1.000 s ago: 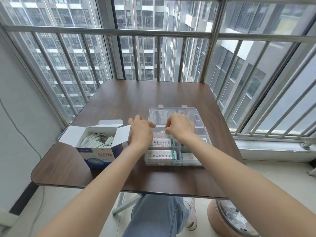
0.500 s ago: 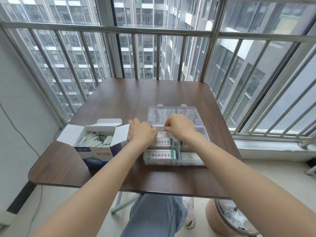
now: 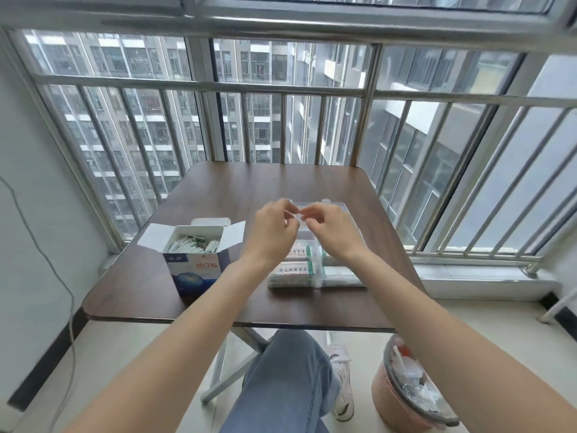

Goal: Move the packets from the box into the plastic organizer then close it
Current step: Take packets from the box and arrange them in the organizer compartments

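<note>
The brown surface (image 3: 218,195) carries everything I need, with the open cardboard box (image 3: 195,264) on my left side and the clear plastic organizer (image 3: 315,270) just to its right, its lid (image 3: 335,205) laid back flat on the far side. The box holds a loose heap of packets (image 3: 192,243); the organizer's near compartments are filled with stacked ones, printed faces up, long sides running left to right.

My left hand (image 3: 271,232) and right hand (image 3: 332,234) are both raised above the organizer's far half, thumbs and forefingers pinched narrow and almost meeting. Between them sits something small and pale, probably one packet (image 3: 300,216), though it is too small for me to be sure, and I cannot tell which hand carries it.

What matters next is that the pale thing lies level between my two sets of fingers, directly above the far compartments, so I judge it needs to go straight down. For the next fetch the box lies left of my left hand, which is the nearer one.
</note>
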Demonstrator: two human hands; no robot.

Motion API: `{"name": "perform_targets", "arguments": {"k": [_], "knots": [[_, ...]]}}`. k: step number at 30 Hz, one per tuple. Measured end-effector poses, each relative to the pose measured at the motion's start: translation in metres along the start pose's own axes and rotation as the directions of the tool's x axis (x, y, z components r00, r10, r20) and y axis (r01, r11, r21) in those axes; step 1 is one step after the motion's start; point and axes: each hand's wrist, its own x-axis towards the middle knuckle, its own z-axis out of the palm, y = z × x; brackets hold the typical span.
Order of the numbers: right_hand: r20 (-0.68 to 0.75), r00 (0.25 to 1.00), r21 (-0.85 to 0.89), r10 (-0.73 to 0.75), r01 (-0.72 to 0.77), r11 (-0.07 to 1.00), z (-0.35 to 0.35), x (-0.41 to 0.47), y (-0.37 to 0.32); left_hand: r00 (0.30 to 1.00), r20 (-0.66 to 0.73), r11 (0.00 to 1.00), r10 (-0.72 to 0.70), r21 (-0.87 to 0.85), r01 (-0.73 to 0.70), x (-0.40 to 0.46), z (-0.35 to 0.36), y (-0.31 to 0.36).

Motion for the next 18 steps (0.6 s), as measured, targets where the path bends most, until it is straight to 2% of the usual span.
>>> {"name": "perform_targets", "arguments": {"k": [3,5,7,9,12,14,18], "knots": [[0.009,0.994,0.001,-0.105,0.105,0.994,0.002,-0.013,-0.023,0.993,-0.106,0.998,0.057,0.037,-0.053,-0.016,-0.030,-0.009],[0.067,0.980,-0.043,-0.187,0.190,0.981,0.010,-0.019,-0.037,0.993,-0.109,0.990,0.047,0.137,-0.032,-0.021,-0.051,-0.026],[0.149,0.952,-0.121,-0.269,0.287,0.950,0.022,-0.022,-0.049,0.998,-0.043,0.960,-0.045,0.274,0.055,-0.025,-0.072,-0.048],[0.238,0.921,-0.200,-0.308,0.357,0.913,0.034,-0.022,-0.061,0.986,0.080,0.895,-0.147,0.434,0.098,-0.027,-0.091,-0.067],[0.327,0.896,-0.280,-0.301,0.396,0.874,0.050,-0.020,-0.078,0.927,0.293,0.813,-0.235,0.583,0.022,-0.030,-0.111,-0.089],[0.340,0.895,-0.294,-0.290,0.394,0.871,0.056,-0.017,-0.084,0.915,0.347,0.800,-0.208,0.598,-0.045,-0.033,-0.117,-0.096],[0.288,0.909,-0.316,-0.300,0.386,0.867,0.065,-0.012,-0.089,0.955,0.292,0.859,-0.043,0.499,-0.114,-0.045,-0.126,-0.101]]}}
